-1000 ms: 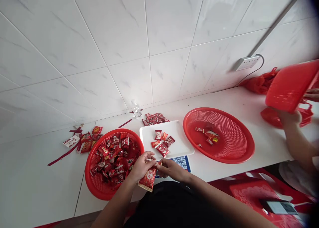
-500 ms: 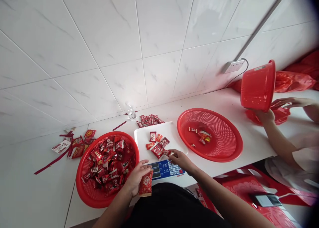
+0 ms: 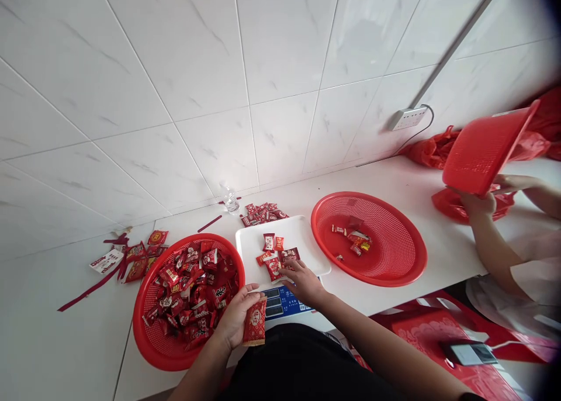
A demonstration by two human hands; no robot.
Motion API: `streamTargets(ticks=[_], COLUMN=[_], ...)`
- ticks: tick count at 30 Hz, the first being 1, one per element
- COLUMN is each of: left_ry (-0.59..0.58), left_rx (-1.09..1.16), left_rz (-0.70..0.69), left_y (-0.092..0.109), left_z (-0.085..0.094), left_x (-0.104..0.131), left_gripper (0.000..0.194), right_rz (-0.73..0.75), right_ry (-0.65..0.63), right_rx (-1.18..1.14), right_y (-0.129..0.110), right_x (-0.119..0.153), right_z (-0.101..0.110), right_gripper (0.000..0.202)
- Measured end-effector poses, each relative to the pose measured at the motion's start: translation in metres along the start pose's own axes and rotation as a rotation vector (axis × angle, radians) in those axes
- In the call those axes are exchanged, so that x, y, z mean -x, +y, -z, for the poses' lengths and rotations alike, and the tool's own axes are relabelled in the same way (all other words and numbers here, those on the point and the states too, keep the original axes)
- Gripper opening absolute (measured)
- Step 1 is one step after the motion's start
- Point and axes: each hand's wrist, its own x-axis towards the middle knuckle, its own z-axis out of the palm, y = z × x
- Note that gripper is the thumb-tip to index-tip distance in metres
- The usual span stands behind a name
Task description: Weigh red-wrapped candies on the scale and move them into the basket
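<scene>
My left hand [image 3: 240, 314] is closed around the upper edge of a red wrapped snack packet [image 3: 255, 322], low in front of the scale. On the white tray [image 3: 307, 234] of the weighing scale lie several small red wrapped candies [image 3: 269, 241]. My right hand [image 3: 304, 282] reaches over the tray's near edge, fingers apart and bent at the right side of a larger red packet [image 3: 272, 266]. It partly covers the candies beneath it. The scale's blue panel [image 3: 287, 300] shows below the tray, its keypad mostly behind my right hand and wrist.
A red basket full of wrapped candies [image 3: 139, 325] stands left. Right of the tray is another red basket [image 3: 409, 255] with a few candies. Loose candies [image 3: 263, 214] and a clear bottle [image 3: 230, 201] sit behind. Far right, another person tilts a red basket [image 3: 475, 152] over a red bag.
My right hand has moved left and farther over the tray; the larger packet there has turned and shifted. The other person's basket has moved right and tipped further. My left hand keeps its packet.
</scene>
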Motion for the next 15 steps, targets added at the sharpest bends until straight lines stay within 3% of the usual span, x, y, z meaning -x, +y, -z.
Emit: streamTargets(ticks=[8,11,15], left_ry=[-0.066,-0.098,-0.093], left_rx=[-0.016,-0.021,-0.004], left_rz=[-0.029,-0.028,-0.080], left_y=[-0.005,-0.006,-0.006], left_z=[0.012,0.011,0.005], left_x=[0.000,0.001,0.002], left_gripper=[0.043,0.053,0.055], right_rz=[-0.105,-0.061,-0.025], right_ry=[0.031,0.048,-0.130], right_rx=[0.038,-0.113,-0.448], right_y=[0.007,-0.007,-0.027], right_x=[-0.010,0.002,0.019], right_z=[0.004,0.008,0.010], right_gripper=[0.038,0.035,0.037])
